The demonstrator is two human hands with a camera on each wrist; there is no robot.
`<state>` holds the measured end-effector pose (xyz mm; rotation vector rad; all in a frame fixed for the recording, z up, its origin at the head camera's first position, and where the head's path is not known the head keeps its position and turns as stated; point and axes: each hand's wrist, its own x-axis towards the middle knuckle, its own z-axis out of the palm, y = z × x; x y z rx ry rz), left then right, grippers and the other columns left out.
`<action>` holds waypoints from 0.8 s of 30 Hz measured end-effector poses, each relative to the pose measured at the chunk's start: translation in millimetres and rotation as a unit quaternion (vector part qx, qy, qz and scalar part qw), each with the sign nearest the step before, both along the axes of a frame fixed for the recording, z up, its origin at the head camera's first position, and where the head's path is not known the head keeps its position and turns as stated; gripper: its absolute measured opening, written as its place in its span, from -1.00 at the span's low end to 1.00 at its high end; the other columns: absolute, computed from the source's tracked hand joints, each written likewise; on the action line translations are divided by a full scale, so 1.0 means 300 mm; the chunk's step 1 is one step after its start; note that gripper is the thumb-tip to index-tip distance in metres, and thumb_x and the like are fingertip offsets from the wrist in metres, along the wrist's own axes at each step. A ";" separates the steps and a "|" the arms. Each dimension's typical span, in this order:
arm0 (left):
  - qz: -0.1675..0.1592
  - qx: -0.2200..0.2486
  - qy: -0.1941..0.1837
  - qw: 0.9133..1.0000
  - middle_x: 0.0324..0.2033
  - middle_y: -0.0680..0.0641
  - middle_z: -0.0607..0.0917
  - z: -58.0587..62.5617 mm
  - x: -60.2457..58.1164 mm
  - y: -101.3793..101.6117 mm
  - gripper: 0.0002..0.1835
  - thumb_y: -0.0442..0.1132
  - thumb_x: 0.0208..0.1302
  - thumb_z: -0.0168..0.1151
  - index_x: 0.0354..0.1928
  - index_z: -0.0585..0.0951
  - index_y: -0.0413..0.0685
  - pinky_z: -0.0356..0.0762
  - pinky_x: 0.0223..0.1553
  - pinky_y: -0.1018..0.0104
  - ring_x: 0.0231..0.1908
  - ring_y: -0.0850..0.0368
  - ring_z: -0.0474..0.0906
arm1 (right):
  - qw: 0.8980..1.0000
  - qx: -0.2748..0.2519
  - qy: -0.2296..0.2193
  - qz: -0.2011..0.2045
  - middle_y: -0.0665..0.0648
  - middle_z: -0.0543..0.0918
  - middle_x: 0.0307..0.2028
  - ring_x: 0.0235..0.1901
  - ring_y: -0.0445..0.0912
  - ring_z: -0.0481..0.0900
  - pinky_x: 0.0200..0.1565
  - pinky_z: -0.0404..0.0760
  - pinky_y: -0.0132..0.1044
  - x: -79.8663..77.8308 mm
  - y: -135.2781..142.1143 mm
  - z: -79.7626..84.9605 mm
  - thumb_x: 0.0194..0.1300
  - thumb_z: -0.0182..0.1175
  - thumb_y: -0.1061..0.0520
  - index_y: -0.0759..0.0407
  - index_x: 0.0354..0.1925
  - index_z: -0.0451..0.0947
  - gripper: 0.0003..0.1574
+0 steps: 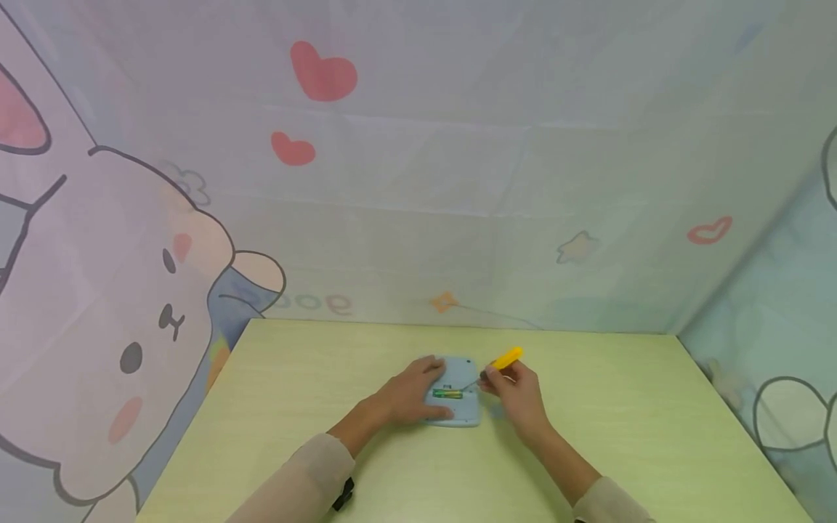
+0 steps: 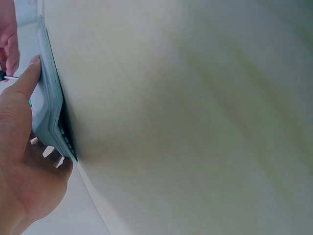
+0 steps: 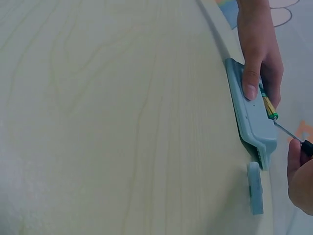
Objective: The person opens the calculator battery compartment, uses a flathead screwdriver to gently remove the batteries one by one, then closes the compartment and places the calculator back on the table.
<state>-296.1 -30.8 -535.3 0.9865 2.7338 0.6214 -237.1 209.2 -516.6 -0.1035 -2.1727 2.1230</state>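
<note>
One thin-shafted screwdriver (image 1: 506,358) over a smooth, round-cornered blue case (image 1: 466,413)

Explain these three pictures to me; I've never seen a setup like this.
There is no machine here, just a person working with two bare hands. The wide picture comes from a camera worn on the head, looking forward and down; the other two come from cameras on the left and right wrists.

On the table is a light blue device with at least one green-and-yellow battery showing; a small blue piece lies beside it. The left hand holds the device. The right hand grips a yellow-handled tool, apparently a screwdriver, its tip near the battery.
</note>
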 end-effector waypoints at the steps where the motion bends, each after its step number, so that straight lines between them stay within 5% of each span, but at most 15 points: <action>1: 0.000 -0.001 0.000 1.000 0.63 -0.06 0.20 0.001 0.000 -0.001 0.06 0.39 0.33 0.35 0.65 0.25 -0.10 0.30 0.47 -0.04 0.62 -0.05 0.07 | 1.000 -0.014 -0.008 -0.001 0.41 0.66 0.02 -0.05 0.13 0.77 0.04 0.73 -0.17 -0.002 0.003 -0.002 0.60 0.19 0.26 0.48 0.15 0.50 -0.69; 12: -0.004 -0.004 0.000 1.000 0.64 -0.07 0.18 0.006 0.002 0.001 0.05 0.37 0.34 0.35 0.65 0.24 -0.09 0.30 0.48 -0.01 0.62 -0.05 0.05 | 0.999 -0.044 -0.015 -0.001 0.36 0.64 -0.02 -0.08 0.08 0.77 0.05 0.73 -0.19 0.002 0.010 0.006 0.57 0.20 0.32 0.48 0.12 0.50 -0.73; 24: 0.006 -0.004 -0.012 1.000 0.64 -0.06 0.18 0.013 0.005 0.001 0.04 0.35 0.33 0.37 0.65 0.25 -0.08 0.29 0.48 -0.03 0.62 -0.05 0.07 | 0.999 0.048 0.022 0.006 0.35 0.71 0.01 0.01 0.17 0.71 0.04 0.72 -0.27 0.005 0.005 0.056 0.53 0.32 0.15 0.37 0.07 0.61 -0.68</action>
